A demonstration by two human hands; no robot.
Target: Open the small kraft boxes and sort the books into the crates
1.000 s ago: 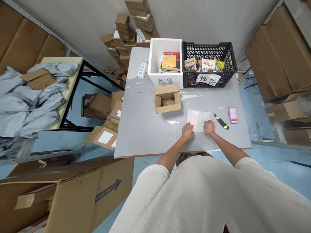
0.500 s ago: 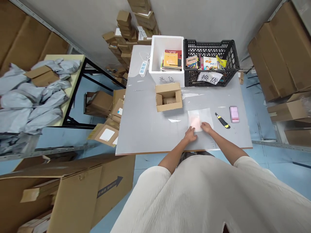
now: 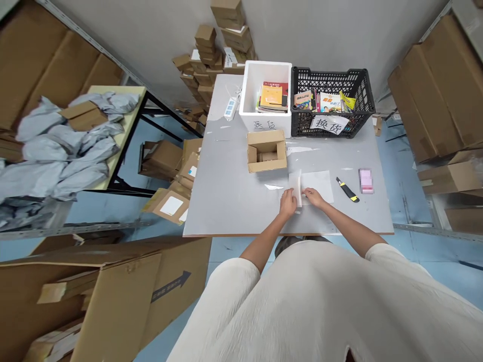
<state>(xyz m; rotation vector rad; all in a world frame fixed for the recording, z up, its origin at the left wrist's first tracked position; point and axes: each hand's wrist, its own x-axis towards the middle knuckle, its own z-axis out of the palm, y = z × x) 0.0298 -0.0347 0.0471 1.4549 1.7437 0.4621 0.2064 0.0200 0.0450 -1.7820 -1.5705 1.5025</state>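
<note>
A thin, flat, pale packet (image 3: 299, 190) is tilted up on its edge over a thin white sheet (image 3: 319, 182) on the grey table. Whether it is a book inside a wrap I cannot tell. My left hand (image 3: 288, 202) grips the packet's left side, fingers closed. From the right, my right hand (image 3: 313, 196) pinches it near its lower part. To the right of the sheet lies a black and yellow box cutter (image 3: 347, 189). An open, small cardboard box (image 3: 266, 163) stands beyond my hands.
A white foam box (image 3: 265, 123) and a black plastic crate (image 3: 360, 118), both with books, stand at the table's back. A phone-like pink item (image 3: 366, 181) and a power strip (image 3: 231, 108) lie on the table (image 3: 226, 201). Large carton (image 3: 181, 261) at lower left.
The packet, lying flat with a pinkish face up before, is now turned up on its edge. My left hand has moved slightly left and up. The camera view has shifted a little.
</note>
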